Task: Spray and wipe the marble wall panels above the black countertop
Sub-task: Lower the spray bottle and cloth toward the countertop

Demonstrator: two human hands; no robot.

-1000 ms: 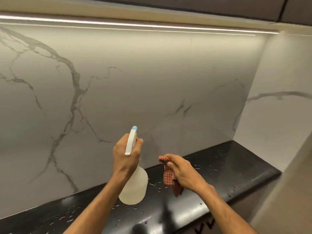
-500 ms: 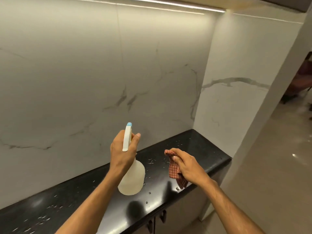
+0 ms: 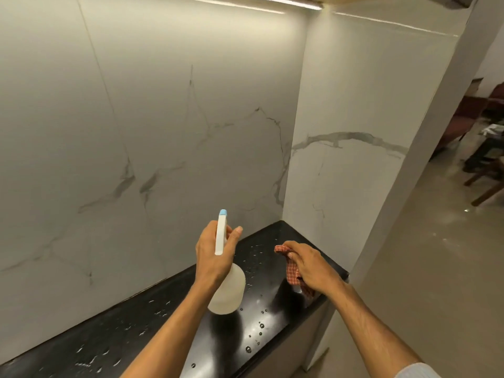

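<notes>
My left hand (image 3: 211, 255) grips a white spray bottle (image 3: 229, 291) by its neck, with the blue-tipped nozzle pointing up toward the back marble wall panel (image 3: 152, 118). A bunched red checked cloth (image 3: 292, 271) is held in my right hand (image 3: 311, 266), just above the right end of the black countertop (image 3: 131, 331). The side marble panel (image 3: 354, 126) meets the back panel at a corner just beyond both hands. Grey veins run across both panels.
Water droplets speckle the countertop. A light strip (image 3: 286, 2) runs along the top of the wall. A white pillar (image 3: 425, 165) stands right of the counter; beyond it are a glossy beige floor (image 3: 425, 268) and wooden chair legs (image 3: 485, 186).
The view has swung right, bringing the corner, side panel and the room beyond into sight. Both hands keep their hold and stay in about the same pose.
</notes>
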